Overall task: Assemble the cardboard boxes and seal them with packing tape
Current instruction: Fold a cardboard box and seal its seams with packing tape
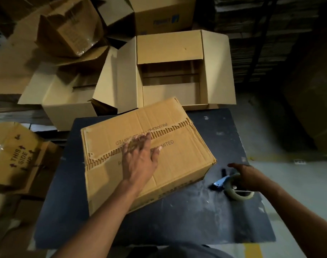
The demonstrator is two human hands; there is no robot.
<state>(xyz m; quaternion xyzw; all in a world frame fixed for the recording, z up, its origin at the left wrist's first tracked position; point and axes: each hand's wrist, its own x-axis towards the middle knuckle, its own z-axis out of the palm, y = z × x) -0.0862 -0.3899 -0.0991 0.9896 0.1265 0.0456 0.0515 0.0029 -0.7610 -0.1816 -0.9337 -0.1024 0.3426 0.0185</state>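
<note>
A closed brown cardboard box [177, 155] lies tilted on the dark table [187, 220]. Its two top flaps meet at a ragged, torn seam running across the lid. My left hand [140, 155] presses flat on that seam with straight, spread fingers. To the right of the box sits a tape dispenser with a roll of clear packing tape [237, 192] and a blue metal blade. My right hand [250, 175] lies over the top of the dispenser, fingers curling round it.
Two open-topped boxes [170, 71] [69, 97] stand behind the table. More used boxes pile up at the back left [69, 27]. A box printed "THIS SIDE UP" [19, 157] lies at the left. Grey floor with yellow marks [289, 174] shows at the right.
</note>
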